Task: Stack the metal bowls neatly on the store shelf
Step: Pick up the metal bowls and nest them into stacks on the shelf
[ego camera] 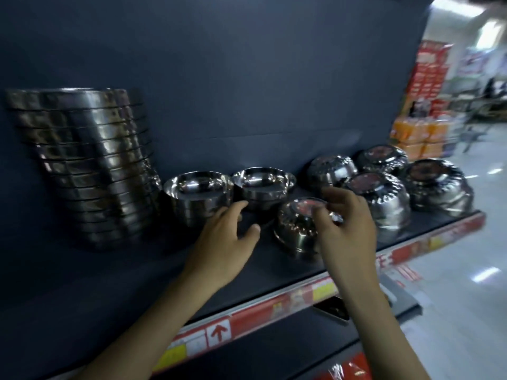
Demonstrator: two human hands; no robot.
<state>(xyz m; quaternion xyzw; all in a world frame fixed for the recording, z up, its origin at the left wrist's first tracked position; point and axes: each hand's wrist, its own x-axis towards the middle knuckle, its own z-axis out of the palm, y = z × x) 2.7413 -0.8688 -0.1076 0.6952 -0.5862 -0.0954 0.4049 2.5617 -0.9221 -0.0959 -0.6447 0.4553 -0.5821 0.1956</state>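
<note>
Head view. Dark store shelf [274, 272], matte, dark back panel behind it. Red price strip [260, 311] with yellow tags runs along the front edge. Frame is blurred and fine detail is soft.

Far left: tall leaning stack [82, 165] of nested shiny steel bowls, rims up, many deep. Its top tips leftward and its foot sits on the shelf by the back panel. Just beside it on the right: left short stack [197, 193], a few upright steel bowls with flared rims and a mirror-bright inside. Next along, rims nearly meeting: right short stack [263, 185], same bowl, same finish.

Right half of shelf: four upside-down wrapped bowls [384, 204], steel under crinkled clear film, a reddish label on each upturned base. They sit in two loose rows, close together.

Front centre, between the short stacks and the wrapped group: tilted wrapped bowl [296, 231], steel, film-wrapped, base up, red label on the base. Cannot tell whether its lower rim rests on the shelf.

Right hand [348, 231]: thumb and fingers curled over that bowl's upturned base, gripping it from above.

Left hand [227, 242]: fingers spread and relaxed, holding nothing, low over the shelf in front of the short stacks. Forefinger tip is close to the foot of the right short stack, contact unclear. The hands are apart, with the tilted bowl between them.

Background right: aisle floor and stacked orange packs [417, 138], out of focus.
</note>
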